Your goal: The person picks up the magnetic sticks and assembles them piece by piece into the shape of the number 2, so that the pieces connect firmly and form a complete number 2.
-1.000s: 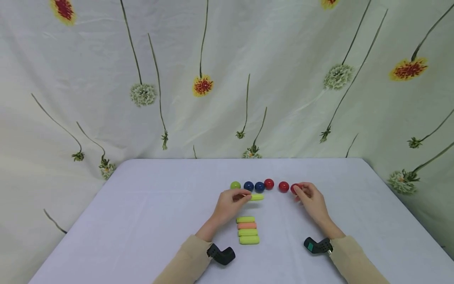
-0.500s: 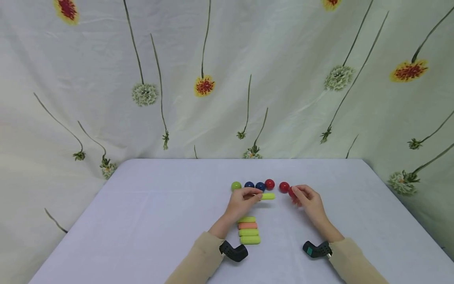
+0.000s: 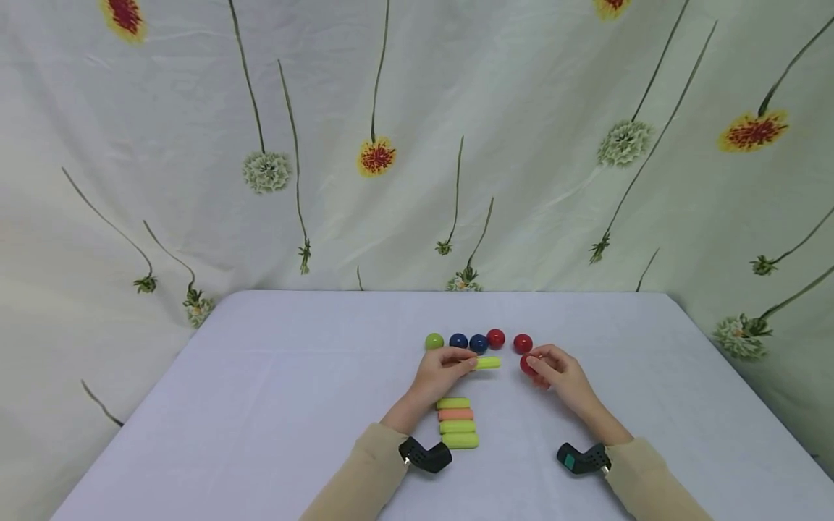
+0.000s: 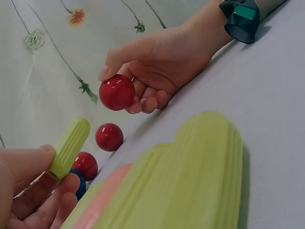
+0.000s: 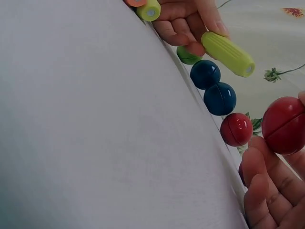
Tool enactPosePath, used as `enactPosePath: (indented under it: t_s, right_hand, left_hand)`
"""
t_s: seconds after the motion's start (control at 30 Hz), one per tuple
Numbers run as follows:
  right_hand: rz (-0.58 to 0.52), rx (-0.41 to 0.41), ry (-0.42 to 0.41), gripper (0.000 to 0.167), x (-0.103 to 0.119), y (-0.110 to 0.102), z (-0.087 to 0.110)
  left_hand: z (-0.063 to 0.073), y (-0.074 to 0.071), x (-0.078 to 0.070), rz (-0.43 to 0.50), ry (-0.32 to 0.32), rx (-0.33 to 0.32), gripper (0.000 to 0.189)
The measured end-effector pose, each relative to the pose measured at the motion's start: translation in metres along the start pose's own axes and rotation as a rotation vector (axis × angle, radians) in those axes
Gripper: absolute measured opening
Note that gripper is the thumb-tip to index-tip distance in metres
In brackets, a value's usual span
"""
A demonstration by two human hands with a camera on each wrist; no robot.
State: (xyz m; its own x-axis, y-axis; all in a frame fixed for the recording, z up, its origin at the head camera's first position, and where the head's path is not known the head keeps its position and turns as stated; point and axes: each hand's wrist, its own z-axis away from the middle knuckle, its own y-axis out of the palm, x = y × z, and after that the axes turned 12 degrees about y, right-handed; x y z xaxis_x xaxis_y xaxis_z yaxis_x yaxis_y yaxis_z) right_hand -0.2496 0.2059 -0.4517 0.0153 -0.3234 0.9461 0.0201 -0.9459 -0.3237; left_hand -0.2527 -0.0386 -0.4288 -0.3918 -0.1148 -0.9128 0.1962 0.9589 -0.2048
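My left hand (image 3: 431,378) pinches a yellow-green ribbed stick (image 3: 488,362) between thumb and fingers. In the right wrist view that stick (image 5: 229,54) shows a small silvery disc at its end. My right hand (image 3: 568,385) holds a shiny red ball (image 4: 117,92) with thumb and fingertips, just right of the stick and apart from it. Behind the hands lie a green ball (image 3: 434,341), two dark blue balls (image 3: 459,341) and two more red balls (image 3: 523,343) in a loose row.
Nearer than the left hand, several sticks lie side by side: yellow-green ones (image 3: 459,441) and an orange one (image 3: 455,414). A white cloth covers the table (image 3: 293,376). Behind it hangs a flowered curtain (image 3: 404,217). Black devices (image 3: 425,456) are strapped to both wrists.
My right hand has drawn its red ball left and nearer, away from the row. My left hand has carried the stick rightward, then slightly back left.
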Motion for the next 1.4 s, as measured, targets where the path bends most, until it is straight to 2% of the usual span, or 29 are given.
enactPosePath:
  t_s: [0.13, 0.37, 0.47, 0.8, 0.93, 1.3, 1.4]
  right_hand:
    - [0.006, 0.049, 0.009, 0.022, 0.003, 0.000, 0.001]
    - [0.065, 0.073, 0.028, 0.023, 0.004, 0.001, 0.002]
    - [0.083, 0.075, 0.030, 0.026, 0.003, 0.002, 0.004]
    - [0.131, 0.101, -0.053, 0.031, -0.004, 0.001, 0.003]
    - [0.141, 0.110, -0.070, 0.030, -0.004, 0.000, 0.003]
    - [0.150, 0.131, -0.072, 0.028, -0.002, 0.000, 0.003]
    - [0.151, 0.143, -0.069, 0.027, 0.009, 0.000, 0.009]
  left_hand:
    - [0.003, -0.003, -0.012, 0.032, -0.005, 0.012, 0.020]
    - [-0.001, 0.000, 0.019, 0.054, -0.023, 0.038, 0.021]
    - [0.000, 0.002, 0.022, 0.048, -0.012, 0.070, 0.021]
    - [0.003, 0.004, 0.024, -0.001, 0.031, 0.087, 0.020]
    - [0.002, 0.005, 0.025, -0.013, 0.028, 0.091, 0.020]
    - [0.002, 0.007, 0.027, -0.046, 0.020, 0.101, 0.018]
    - [0.002, 0.007, 0.024, -0.049, 0.018, 0.102, 0.018]
